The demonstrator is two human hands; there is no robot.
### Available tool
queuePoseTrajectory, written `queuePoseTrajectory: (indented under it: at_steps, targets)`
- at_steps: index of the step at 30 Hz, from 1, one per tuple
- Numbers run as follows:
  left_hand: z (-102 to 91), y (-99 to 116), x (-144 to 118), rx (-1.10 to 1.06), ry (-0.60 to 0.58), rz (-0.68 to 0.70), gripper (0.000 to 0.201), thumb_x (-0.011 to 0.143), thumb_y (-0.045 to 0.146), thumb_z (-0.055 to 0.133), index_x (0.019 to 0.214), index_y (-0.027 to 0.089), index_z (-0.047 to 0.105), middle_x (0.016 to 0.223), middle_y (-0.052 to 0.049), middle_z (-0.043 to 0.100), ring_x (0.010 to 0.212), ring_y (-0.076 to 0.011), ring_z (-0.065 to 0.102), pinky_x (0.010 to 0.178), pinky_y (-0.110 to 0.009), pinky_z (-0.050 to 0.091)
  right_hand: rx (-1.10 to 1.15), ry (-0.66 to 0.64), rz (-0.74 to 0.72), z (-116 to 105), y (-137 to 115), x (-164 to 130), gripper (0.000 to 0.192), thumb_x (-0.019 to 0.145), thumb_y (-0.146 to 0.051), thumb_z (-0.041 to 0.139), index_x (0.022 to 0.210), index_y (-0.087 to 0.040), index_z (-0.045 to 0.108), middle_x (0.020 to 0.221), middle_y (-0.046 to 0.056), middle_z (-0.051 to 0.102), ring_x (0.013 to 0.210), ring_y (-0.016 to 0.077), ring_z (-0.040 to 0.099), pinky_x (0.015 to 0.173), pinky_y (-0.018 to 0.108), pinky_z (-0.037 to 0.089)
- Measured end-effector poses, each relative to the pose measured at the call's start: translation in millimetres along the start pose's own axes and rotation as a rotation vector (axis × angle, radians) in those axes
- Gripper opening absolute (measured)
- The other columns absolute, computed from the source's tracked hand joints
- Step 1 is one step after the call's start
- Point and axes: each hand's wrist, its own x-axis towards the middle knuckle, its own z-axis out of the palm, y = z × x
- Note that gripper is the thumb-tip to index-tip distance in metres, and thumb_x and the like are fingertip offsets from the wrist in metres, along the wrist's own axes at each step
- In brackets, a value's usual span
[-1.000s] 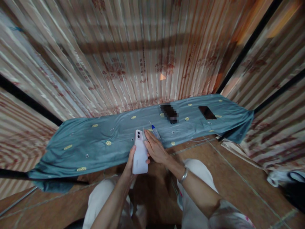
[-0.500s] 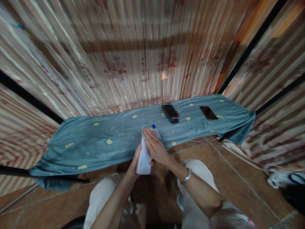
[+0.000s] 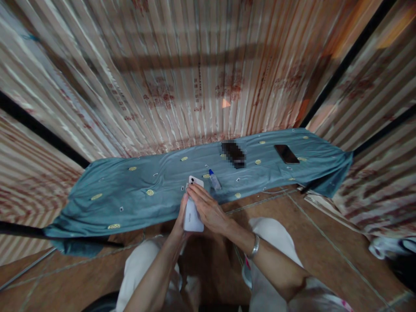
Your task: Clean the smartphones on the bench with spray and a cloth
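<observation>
Right hand [image 3: 208,209] flat across phone [image 3: 193,213]

The white phone [image 3: 193,203] has been turned back from the edge-on tilt seen half a second ago, so its rear face and camera corner are shown again. The right hand [image 3: 208,210] has been slid left across that face, its fingers now laid over the middle.

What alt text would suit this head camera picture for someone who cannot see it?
A person's left hand holds a white phone while the right hand lies across its back, above a teal cloth. On the cloth lie a small blue-capped bottle and a dark phone.
</observation>
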Motion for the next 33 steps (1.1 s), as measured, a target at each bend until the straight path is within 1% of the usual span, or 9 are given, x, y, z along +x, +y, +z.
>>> queuePoseTrajectory:
  at_steps: [3, 6, 8, 11, 16, 23, 28, 30, 33]
  targets:
    - [1.0, -6, 0, 0.044, 0.061, 0.018, 0.033, 0.091, 0.028, 0.042, 0.115, 0.012, 0.058, 0.089, -0.005, 0.07, 0.09, -0.0178, 0.066, 0.078, -0.025, 0.052, -0.039, 0.036, 0.04, -4, 4, 3, 0.052, 0.093, -0.015, 0.025, 0.145, -0.014, 0.026, 0.148, 0.01, 0.033, 0.14, 0.0202, 0.021, 0.115, 0.046, 0.026]
    - [0.3, -12, 0, 0.122, 0.0, -0.053, 0.036, 0.087, 0.038, 0.046, 0.108, 0.013, 0.06, 0.071, -0.003, 0.067, 0.064, -0.018, 0.065, 0.064, -0.03, 0.054, -0.048, 0.055, 0.075, -9, 9, 4, 0.051, 0.094, -0.018, 0.025, 0.144, -0.014, 0.029, 0.147, 0.011, 0.035, 0.14, 0.02, 0.021, 0.115, 0.046, 0.026]
    - [-1.8, -15, 1, 0.136, -0.052, -0.069, 0.037, 0.084, 0.045, 0.048, 0.101, 0.014, 0.061, 0.063, -0.001, 0.064, 0.05, -0.0153, 0.058, 0.053, -0.028, 0.051, -0.039, 0.052, 0.078, -11, 12, 4, 0.05, 0.095, -0.02, 0.024, 0.144, -0.013, 0.029, 0.147, 0.012, 0.035, 0.14, 0.0196, 0.022, 0.115, 0.046, 0.026]
    - [-5.9, -15, 0, 0.133, -0.142, -0.067, 0.042, 0.077, 0.053, 0.055, 0.092, 0.014, 0.062, 0.059, -0.001, 0.062, 0.041, -0.0122, 0.052, 0.04, -0.024, 0.042, -0.007, 0.072, 0.106, -12, 17, 3, 0.05, 0.095, -0.02, 0.023, 0.145, -0.015, 0.027, 0.148, 0.01, 0.034, 0.139, 0.0181, 0.025, 0.115, 0.045, 0.026]
    - [-6.3, -7, -4, 0.09, -0.225, -0.117, 0.052, 0.072, 0.061, 0.056, 0.096, 0.014, 0.061, 0.057, -0.001, 0.061, 0.042, -0.0135, 0.053, 0.038, -0.024, 0.039, 0.024, 0.094, 0.141, -11, 22, 0, 0.05, 0.095, -0.021, 0.023, 0.145, -0.019, 0.027, 0.147, 0.008, 0.036, 0.138, 0.0181, 0.029, 0.114, 0.046, 0.026]
    - [5.3, 2, -6, -0.022, -0.238, -0.127, 0.047, 0.076, 0.058, 0.052, 0.089, 0.014, 0.06, 0.063, -0.005, 0.062, 0.049, -0.0154, 0.054, 0.037, -0.024, 0.039, -0.003, 0.089, 0.178, -9, 20, -2, 0.05, 0.094, -0.021, 0.025, 0.144, -0.019, 0.031, 0.147, 0.009, 0.036, 0.138, 0.0197, 0.027, 0.113, 0.047, 0.027]
    - [1.3, 5, -3, -0.02, -0.22, -0.113, 0.046, 0.08, 0.058, 0.046, 0.091, 0.015, 0.06, 0.063, -0.004, 0.062, 0.05, -0.0157, 0.055, 0.039, -0.025, 0.041, 0.008, 0.069, 0.147, -4, 15, -5, 0.048, 0.094, -0.02, 0.026, 0.14, -0.015, 0.037, 0.144, 0.012, 0.039, 0.137, 0.0196, 0.029, 0.113, 0.044, 0.028]
    - [0.0, 6, -2, -0.029, -0.199, -0.099, 0.045, 0.081, 0.056, 0.045, 0.092, 0.016, 0.06, 0.065, -0.004, 0.063, 0.051, -0.0155, 0.056, 0.039, -0.024, 0.041, 0.018, 0.065, 0.129, -1, 14, -7, 0.047, 0.093, -0.02, 0.028, 0.139, -0.015, 0.038, 0.143, 0.012, 0.04, 0.136, 0.0191, 0.03, 0.113, 0.042, 0.03]
    - [0.5, 6, -1, -0.02, -0.227, -0.081, 0.045, 0.079, 0.056, 0.048, 0.092, 0.015, 0.06, 0.065, -0.005, 0.063, 0.051, -0.0157, 0.055, 0.039, -0.025, 0.041, 0.005, 0.089, 0.143, 0, 16, -7, 0.048, 0.093, -0.018, 0.028, 0.14, -0.018, 0.038, 0.143, 0.01, 0.039, 0.136, 0.0191, 0.031, 0.112, 0.043, 0.03]
